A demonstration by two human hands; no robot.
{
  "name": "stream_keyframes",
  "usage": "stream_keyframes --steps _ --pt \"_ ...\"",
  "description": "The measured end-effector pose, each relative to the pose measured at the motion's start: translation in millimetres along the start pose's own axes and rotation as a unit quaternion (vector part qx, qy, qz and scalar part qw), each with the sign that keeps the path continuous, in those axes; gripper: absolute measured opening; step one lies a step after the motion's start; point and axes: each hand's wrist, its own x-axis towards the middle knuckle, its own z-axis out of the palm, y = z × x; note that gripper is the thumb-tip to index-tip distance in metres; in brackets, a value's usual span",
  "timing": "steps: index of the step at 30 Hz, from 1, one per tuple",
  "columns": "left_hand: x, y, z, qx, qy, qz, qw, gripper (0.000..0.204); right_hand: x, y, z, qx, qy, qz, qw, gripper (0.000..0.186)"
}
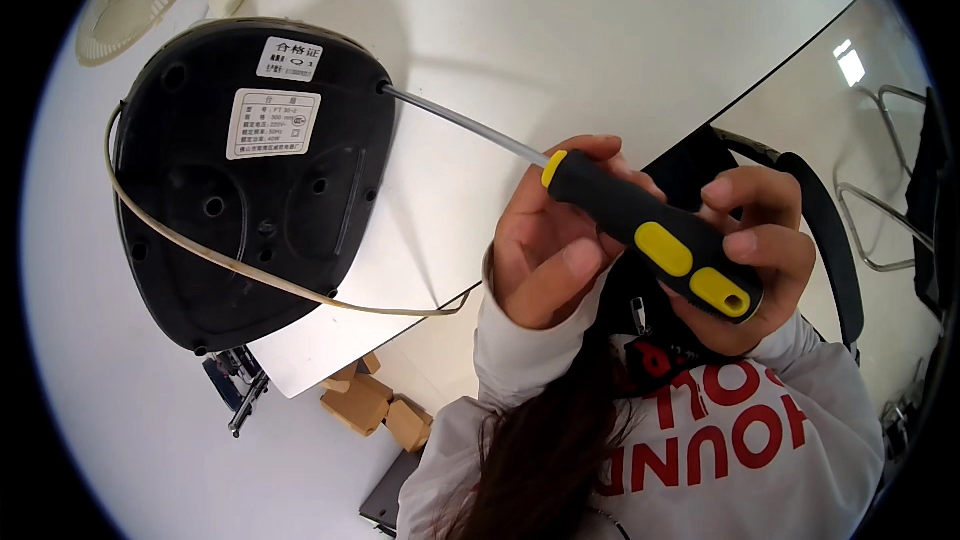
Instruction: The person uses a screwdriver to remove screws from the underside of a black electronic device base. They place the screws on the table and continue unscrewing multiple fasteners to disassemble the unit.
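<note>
A screwdriver with a black-and-yellow handle (680,254) angles up to the left, its metal shaft reaching a hole at the upper right of a black plastic base (185,215). The base lies bottom up, with two white labels and several holes. My left hand (540,260) is curled under the front of the handle, thumb bent below it. My right hand (760,240) grips the back of the handle. A pale cable (240,265) runs across the base. Whether the tip sits on a screw is hidden.
White table (540,20) with fan grille pieces (130,0) at upper left. Beyond its edges are chairs (840,270) with metal frames at right, small cardboard boxes (355,403) on the floor below, and a dark metal object (235,390) at lower left.
</note>
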Motion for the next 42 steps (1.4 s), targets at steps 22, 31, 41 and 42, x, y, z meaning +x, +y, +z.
stream_keyframes --steps 22,31,41,42 --pt "-1.9 -1.9 1.4 -0.090 0.032 0.048 0.994 0.054 8.5 2.9 -1.6 0.033 -0.074 -0.031 0.996 0.034" --pt "-6.4 -2.4 0.9 -0.082 -0.013 0.093 0.992 0.035 12.0 -1.2 6.7 0.034 -0.085 -0.069 0.993 0.030" --pt "-17.3 29.7 -28.3 -0.075 0.187 0.162 0.966 0.057 17.6 -8.1 4.4 0.056 -0.079 -0.034 0.995 0.036" --pt "-17.3 35.9 -35.4 -0.205 0.113 0.164 0.958 0.057 19.7 -8.9 4.0 0.064 -0.083 -0.011 0.994 0.038"
